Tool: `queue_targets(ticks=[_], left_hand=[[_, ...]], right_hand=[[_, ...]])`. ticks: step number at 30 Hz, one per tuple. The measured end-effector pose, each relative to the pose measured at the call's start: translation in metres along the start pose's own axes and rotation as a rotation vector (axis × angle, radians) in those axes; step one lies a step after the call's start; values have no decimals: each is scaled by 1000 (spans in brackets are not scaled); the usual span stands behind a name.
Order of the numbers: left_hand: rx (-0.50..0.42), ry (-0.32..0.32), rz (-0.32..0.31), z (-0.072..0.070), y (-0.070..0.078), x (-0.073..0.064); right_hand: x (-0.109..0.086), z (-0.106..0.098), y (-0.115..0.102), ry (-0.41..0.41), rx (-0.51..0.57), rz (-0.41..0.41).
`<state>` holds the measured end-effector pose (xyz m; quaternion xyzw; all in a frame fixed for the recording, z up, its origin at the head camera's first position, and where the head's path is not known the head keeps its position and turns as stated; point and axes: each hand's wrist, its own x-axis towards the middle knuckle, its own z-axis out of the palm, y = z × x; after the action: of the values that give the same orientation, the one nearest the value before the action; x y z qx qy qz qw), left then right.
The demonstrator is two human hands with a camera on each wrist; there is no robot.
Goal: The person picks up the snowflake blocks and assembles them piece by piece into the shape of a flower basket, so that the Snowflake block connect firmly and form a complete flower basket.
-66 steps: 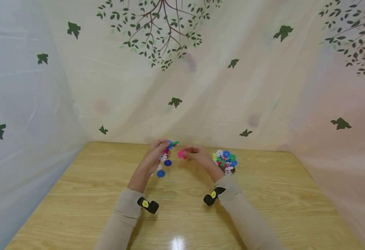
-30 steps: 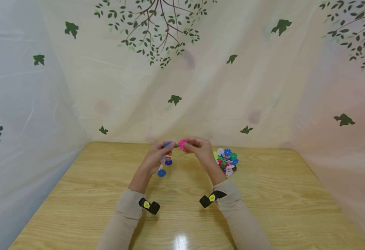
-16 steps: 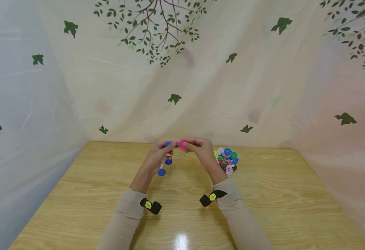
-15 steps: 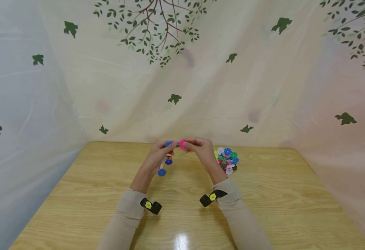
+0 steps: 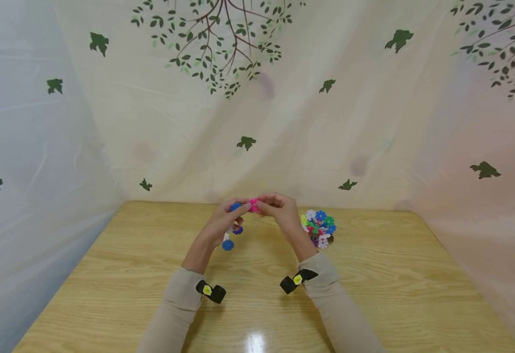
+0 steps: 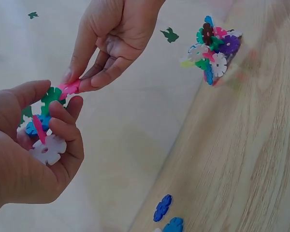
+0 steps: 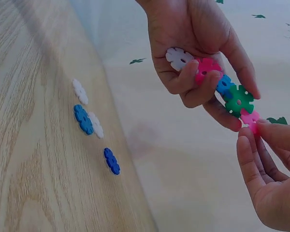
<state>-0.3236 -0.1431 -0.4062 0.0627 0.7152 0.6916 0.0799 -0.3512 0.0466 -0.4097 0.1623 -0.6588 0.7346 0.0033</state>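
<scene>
My left hand [image 5: 215,221] grips a short chain of flower-shaped interlocking discs above the far side of the table. In the right wrist view the chain runs from a white disc [image 7: 178,58] through a pink one and a blue disc [image 7: 224,85] to a green disc [image 7: 239,100]. Curled fingers partly cover the middle. Between thumb and fingertips, my right hand [image 5: 284,215] pinches a second pink disc [image 7: 250,120], its edge right at the green disc's rim. The two hands' fingertips nearly meet around this joint.
Loose discs lie below my left hand: a dark blue disc [image 7: 111,161], a lighter blue disc [image 7: 83,120] and white ones. A multicoloured cluster of discs [image 5: 319,228] stands on the wooden table [image 5: 257,294] beyond my right wrist. A printed cloth [image 5: 187,147] hangs behind the table's far edge.
My right hand has moved up and left, bringing the pink disc from apart to against the chain's green disc. Since half a second ago the fingertips have drawn slightly closer together.
</scene>
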Motion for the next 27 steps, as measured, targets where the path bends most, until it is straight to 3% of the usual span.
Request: queue_targets(ticks=[5, 9, 17, 21, 27], left_hand=[[-53, 93, -15, -8, 1, 1], [-120, 168, -19, -14, 4, 1], [-169, 223, -8, -19, 6, 0], [-180, 245, -9, -21, 6, 0], [-258, 253, 13, -22, 8, -2]], right_hand=[[2, 0, 3, -73, -85, 14], [5, 1, 14, -196, -249, 61], [12, 3, 53, -454, -513, 109], [17, 7, 66, -496, -601, 83], [22, 17, 64, -529, -730, 70]])
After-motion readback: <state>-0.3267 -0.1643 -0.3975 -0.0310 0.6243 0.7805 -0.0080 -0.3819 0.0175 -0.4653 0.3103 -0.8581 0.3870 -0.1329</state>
